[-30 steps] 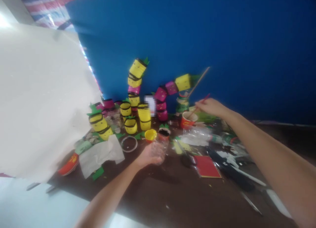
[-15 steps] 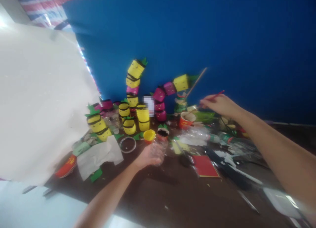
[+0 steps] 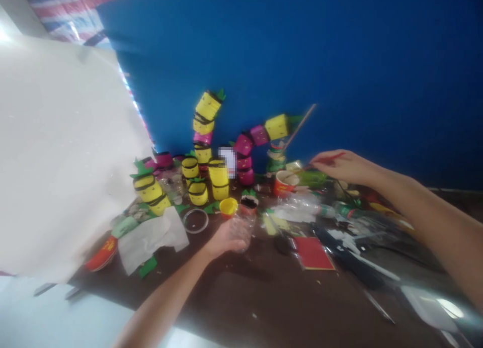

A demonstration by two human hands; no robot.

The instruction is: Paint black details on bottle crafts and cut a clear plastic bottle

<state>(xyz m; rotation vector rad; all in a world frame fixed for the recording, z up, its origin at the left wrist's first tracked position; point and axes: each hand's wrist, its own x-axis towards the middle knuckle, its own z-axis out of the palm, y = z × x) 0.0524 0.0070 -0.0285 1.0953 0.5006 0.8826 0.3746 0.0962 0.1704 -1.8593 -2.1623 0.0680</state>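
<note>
My left hand (image 3: 226,236) is wrapped round a clear plastic cup or bottle piece (image 3: 242,228) over the dark table. Pinched in my right hand (image 3: 335,166) is a thin red brush (image 3: 329,159), tilted down to the left, its lower end inside a red and white paper cup (image 3: 286,183). Just beyond my left hand stand a small yellow cup (image 3: 228,207) and a pot with dark filling (image 3: 249,202).
Stacked yellow and magenta cup figures (image 3: 203,152) stand at the back by a blue wall. White paper (image 3: 153,240) lies at the left. A red card (image 3: 314,253), plastic bottles (image 3: 305,206) and scraps lie at the right.
My right hand and forearm have shifted slightly to the right and down, and the brush now lies at a flatter angle. My left hand has stayed about where it was.
</note>
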